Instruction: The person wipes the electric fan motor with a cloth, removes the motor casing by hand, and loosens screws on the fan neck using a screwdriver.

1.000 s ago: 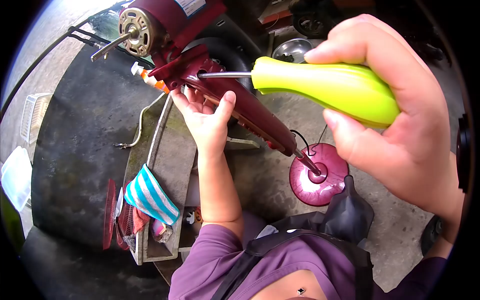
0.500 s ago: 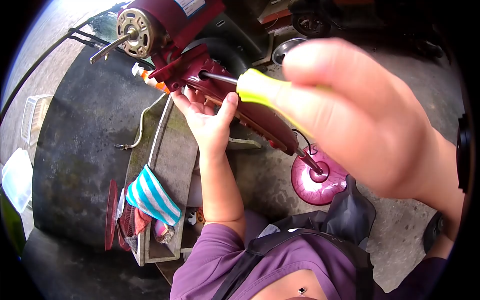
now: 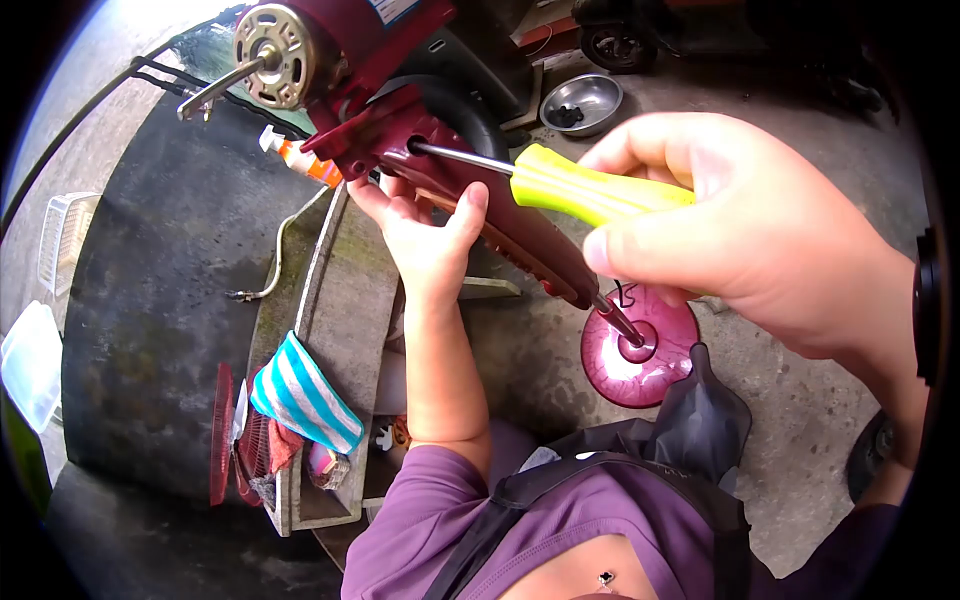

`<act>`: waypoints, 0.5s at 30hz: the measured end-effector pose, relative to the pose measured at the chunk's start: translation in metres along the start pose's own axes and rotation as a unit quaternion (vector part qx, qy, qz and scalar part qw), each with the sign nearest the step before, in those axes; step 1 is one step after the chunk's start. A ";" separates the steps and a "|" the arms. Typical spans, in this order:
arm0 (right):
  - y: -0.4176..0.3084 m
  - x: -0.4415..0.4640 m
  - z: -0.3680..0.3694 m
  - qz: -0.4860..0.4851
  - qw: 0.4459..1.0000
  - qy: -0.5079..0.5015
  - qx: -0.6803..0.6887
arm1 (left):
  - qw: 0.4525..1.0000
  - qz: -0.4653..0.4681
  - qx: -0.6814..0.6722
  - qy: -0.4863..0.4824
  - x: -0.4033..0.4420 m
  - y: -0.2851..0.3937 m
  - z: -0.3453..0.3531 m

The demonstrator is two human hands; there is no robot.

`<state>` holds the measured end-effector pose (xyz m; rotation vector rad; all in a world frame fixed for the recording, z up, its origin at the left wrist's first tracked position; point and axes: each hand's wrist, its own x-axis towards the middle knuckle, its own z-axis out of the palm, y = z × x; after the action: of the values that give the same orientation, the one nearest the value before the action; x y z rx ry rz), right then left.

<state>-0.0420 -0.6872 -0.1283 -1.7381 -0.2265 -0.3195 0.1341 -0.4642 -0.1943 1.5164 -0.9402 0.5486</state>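
A dark red pedestal fan (image 3: 540, 250) without its blades stands tilted across my view, its bare motor (image 3: 272, 58) and shaft at the upper left and its round pink base (image 3: 625, 375) on the floor. My left hand (image 3: 430, 240) is wrapped round the neck of the fan body from below, thumb on the near side. A screwdriver (image 3: 590, 190) with a yellow-green handle is held in my right hand (image 3: 750, 225). Its steel shank goes into a hole in the fan's neck, so the tip is hidden.
A striped blue and white cloth (image 3: 307, 392) hangs over the edge of a concrete ledge (image 3: 350, 280). Behind the fan is an orange and white bottle (image 3: 300, 160). A metal bowl (image 3: 585, 105) with small dark pieces sits on the floor. White baskets lie far left.
My right hand has moved slightly down and right and its grip on the screwdriver has turned, showing more of the handle and the bowl. The shank stays in the hole.
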 end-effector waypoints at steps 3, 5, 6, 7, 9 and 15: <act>-0.009 0.004 0.004 -0.077 0.984 0.017 -0.157 | 1.000 -0.006 0.002 -0.002 0.002 -0.004 -0.001; -0.012 0.005 0.009 -0.199 0.932 0.030 -0.302 | 1.000 -0.003 -0.010 0.018 0.003 -0.001 0.003; -0.011 0.007 0.012 -0.296 0.863 0.063 -0.404 | 1.000 -0.003 -0.008 0.029 0.004 0.001 0.005; -0.012 0.008 0.016 -0.380 0.779 0.115 -0.485 | 0.999 -0.003 -0.007 0.042 0.004 0.003 0.007; -0.012 0.012 0.025 -0.468 0.600 0.142 -0.633 | 0.999 -0.003 -0.004 0.053 0.005 0.002 0.007; -0.031 0.045 0.008 -0.677 0.282 0.113 -0.671 | 0.999 -0.008 -0.004 0.033 0.011 0.012 0.011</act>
<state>-0.0090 -0.6750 -0.0862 -2.4292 -1.6536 -2.7100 0.1285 -0.4771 -0.1810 1.4887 -0.8777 0.5785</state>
